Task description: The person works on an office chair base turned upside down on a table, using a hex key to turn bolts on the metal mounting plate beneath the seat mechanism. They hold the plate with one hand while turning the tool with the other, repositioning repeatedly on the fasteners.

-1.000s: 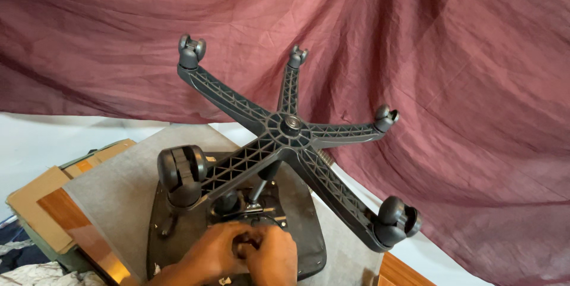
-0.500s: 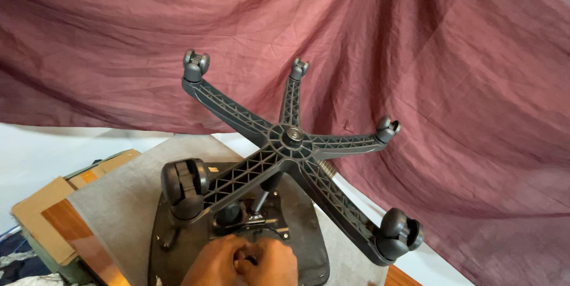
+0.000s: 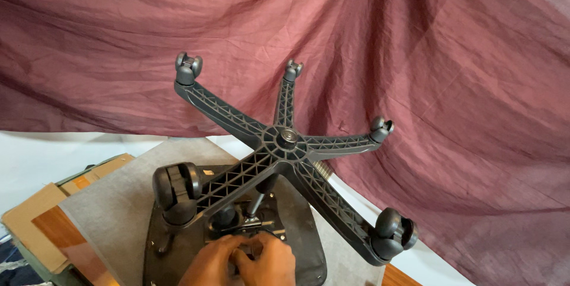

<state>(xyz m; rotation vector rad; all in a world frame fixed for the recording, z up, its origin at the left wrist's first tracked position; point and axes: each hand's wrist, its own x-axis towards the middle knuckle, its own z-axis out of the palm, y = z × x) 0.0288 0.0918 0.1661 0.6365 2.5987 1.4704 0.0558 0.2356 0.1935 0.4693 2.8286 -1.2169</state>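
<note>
Flattened cardboard (image 3: 41, 215) lies at the far left, beside a grey mat (image 3: 113, 215). On the mat rests an upturned black chair seat (image 3: 303, 244), its five-armed caster base (image 3: 285, 143) sticking up toward the maroon cloth backdrop (image 3: 415, 54), a large caster (image 3: 175, 188) nearest on the left. At the bottom edge, the left hand (image 3: 214, 262) and right hand (image 3: 270, 262) are pressed together on the metal mechanism (image 3: 252, 223) under the seat, fingers curled around a small part I cannot make out.
</note>
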